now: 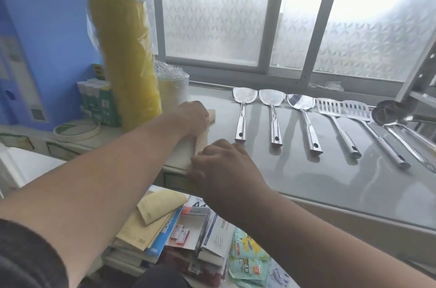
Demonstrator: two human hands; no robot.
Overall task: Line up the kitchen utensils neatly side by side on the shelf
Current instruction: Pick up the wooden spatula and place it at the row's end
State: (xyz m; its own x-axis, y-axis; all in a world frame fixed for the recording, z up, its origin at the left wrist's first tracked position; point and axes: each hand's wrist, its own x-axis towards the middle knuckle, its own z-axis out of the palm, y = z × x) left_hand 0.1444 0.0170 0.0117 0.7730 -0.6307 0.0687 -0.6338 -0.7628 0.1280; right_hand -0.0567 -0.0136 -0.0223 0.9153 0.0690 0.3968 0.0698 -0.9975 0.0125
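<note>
Below shelf (306, 176), paper pack (197, 205) marked "A4"

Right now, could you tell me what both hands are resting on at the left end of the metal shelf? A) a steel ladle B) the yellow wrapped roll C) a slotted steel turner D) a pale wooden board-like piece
D: the left hand and the right hand both lie on the pale wooden piece, while the steel spatulas, slotted turners and ladles lie untouched to their right.
</note>
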